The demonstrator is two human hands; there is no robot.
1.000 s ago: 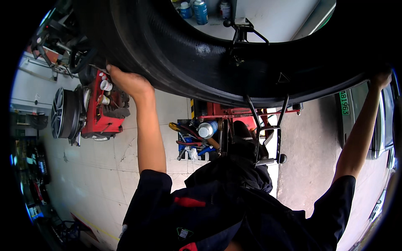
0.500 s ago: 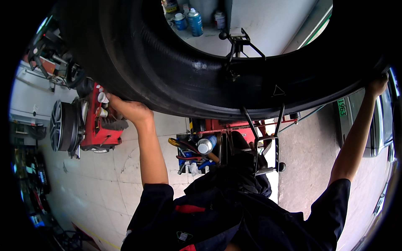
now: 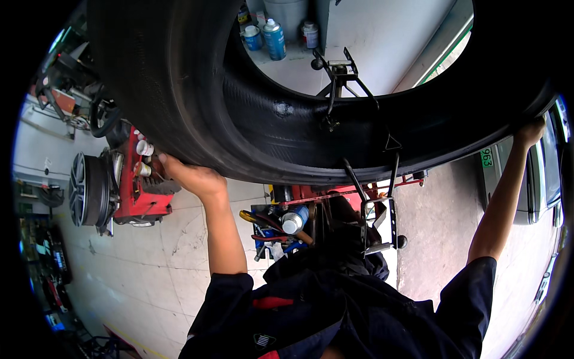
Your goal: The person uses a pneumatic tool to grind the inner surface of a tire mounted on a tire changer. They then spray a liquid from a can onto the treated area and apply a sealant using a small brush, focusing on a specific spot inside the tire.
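Note:
A large black tyre (image 3: 179, 113) spans the upper view, resting across a metal stand whose far bracket (image 3: 341, 70) shows through the tyre's opening and whose near bracket (image 3: 378, 206) rises in front of it. On the inner wall I see a shiny round patch (image 3: 283, 109) and a small drawn triangle (image 3: 392, 142). My left hand (image 3: 194, 178) grips the tyre's near left edge, thumb along the outside, most fingers hidden. At the right edge my right hand (image 3: 531, 131) is closed around the tyre, its fingertips mostly out of sight.
A tool tray (image 3: 269, 230) with pliers and a spray can (image 3: 294, 220) sits below the tyre. Left stand a red cabinet (image 3: 140, 200) and a wheel (image 3: 89, 188). Blue cans (image 3: 274, 40) stand on a ledge beyond; a car (image 3: 520, 179) is at right.
The tyre has come slightly lower and nearer, baring more of the far bracket. My left hand has shifted a little right and down with it; my right hand slightly left and down.

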